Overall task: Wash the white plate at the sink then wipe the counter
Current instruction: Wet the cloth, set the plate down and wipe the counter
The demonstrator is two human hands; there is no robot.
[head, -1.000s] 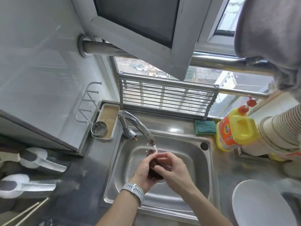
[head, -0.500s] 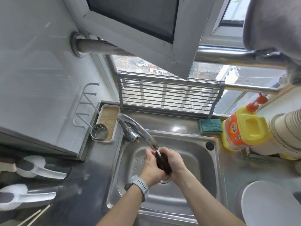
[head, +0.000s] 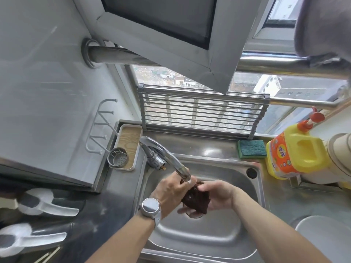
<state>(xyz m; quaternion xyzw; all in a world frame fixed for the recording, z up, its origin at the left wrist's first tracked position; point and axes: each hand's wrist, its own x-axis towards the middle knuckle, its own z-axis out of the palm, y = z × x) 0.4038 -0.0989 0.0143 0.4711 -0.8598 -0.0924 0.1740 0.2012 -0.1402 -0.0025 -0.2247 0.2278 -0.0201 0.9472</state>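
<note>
- Stainless sink (head: 224,243) under a window, steel counter (head: 281,202) to your right; faucet (head: 167,158) spout ends just above your hands, with a short run of water visible at the tip.
- Left hand (head: 171,194) grips the near-left side of a dark brown cloth (head: 196,199); right hand (head: 218,196) has fingers curled over its right side. Both clamped on the same wad, over the drain.
- White plate (head: 326,242) sits on the counter at lower right, well apart from your hands, untouched. Judgement: you are wetting or rinsing the cloth; plate washing not yet begun.
- Risk: water striking the bunched cloth may spray onto the counter, more to wipe later.
- Risk: watch (head: 150,206) on your left wrist is near the stream and could get soaked.
- Risk: plate lies near the counter's front; part of it is out of frame, so I cannot tell its margin. A wet hand reaching across could slip on it or nudge it off.
- Risk: yellow detergent bottle (head: 296,154) and green sponge (head: 251,149) stand behind the basin; a reach over the running tap could knock the bottle.
- Risk: an unwrung cloth will drip across the counter.
</note>
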